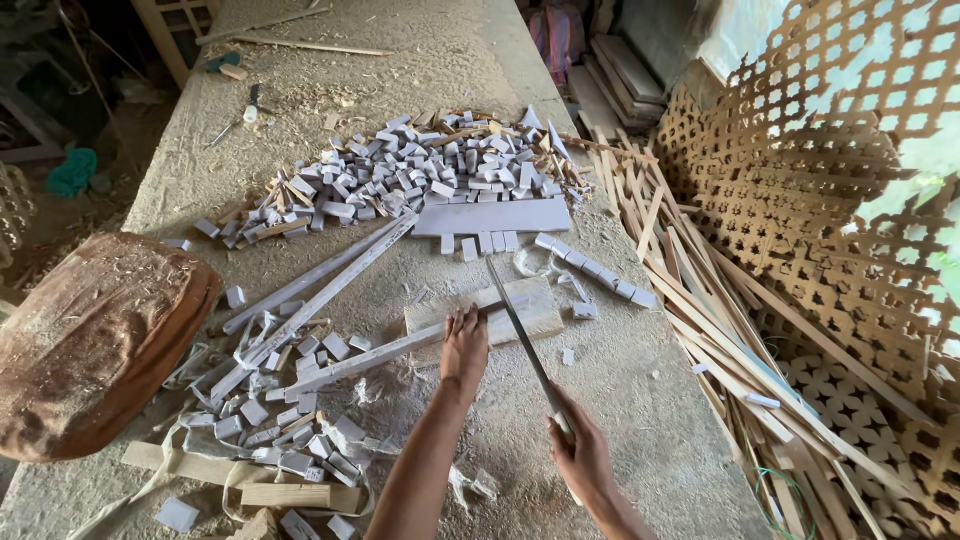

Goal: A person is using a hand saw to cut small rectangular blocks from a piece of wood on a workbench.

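My left hand (464,345) presses flat on a long pale wooden strip (365,362) that lies across a wooden block (530,305) on the dusty workbench. My right hand (580,455) grips the handle of a long thin blade (520,330), which slants up and away over the block beside my left fingers. Its tip reaches toward a row of small cut pieces (478,243). A flat white board (492,216) lies beyond that row.
A big heap of small white cut blocks (400,175) covers the bench's middle, and more lie at lower left (290,430). Long white strips (320,285) run diagonally. A brown rounded lump (90,335) sits left. Wooden slats (720,300) and lattice panels (840,200) pile up right.
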